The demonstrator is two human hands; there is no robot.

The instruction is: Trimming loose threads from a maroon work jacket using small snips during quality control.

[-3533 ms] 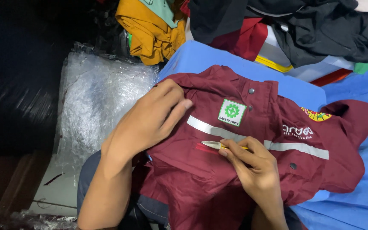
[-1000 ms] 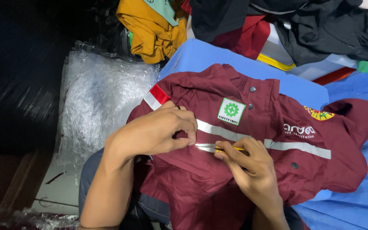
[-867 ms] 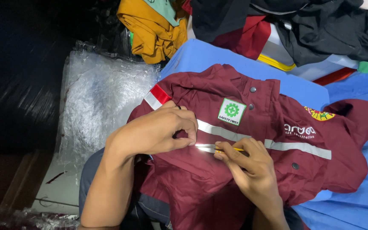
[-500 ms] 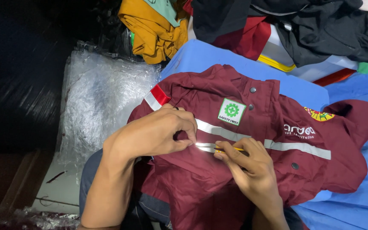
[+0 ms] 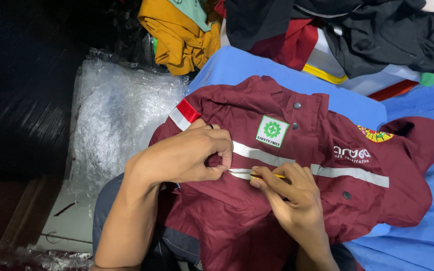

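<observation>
Left hand (image 5: 187, 155) pinches the maroon shirt (image 5: 287, 200); right hand (image 5: 292, 198) grips a small yellow-handled tool (image 5: 257, 175), its tip hidden between both hands.

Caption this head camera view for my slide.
Left hand pinches a maroon work shirt while right hand holds small snips.

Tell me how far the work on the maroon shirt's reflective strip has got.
Done: the maroon shirt lies spread on the lap. In hand: the left hand pinches the fabric beside the reflective strip, and the right hand holds a small yellow-handled tool to it. Left: the strip's long stretch rightward looks untouched.
</observation>
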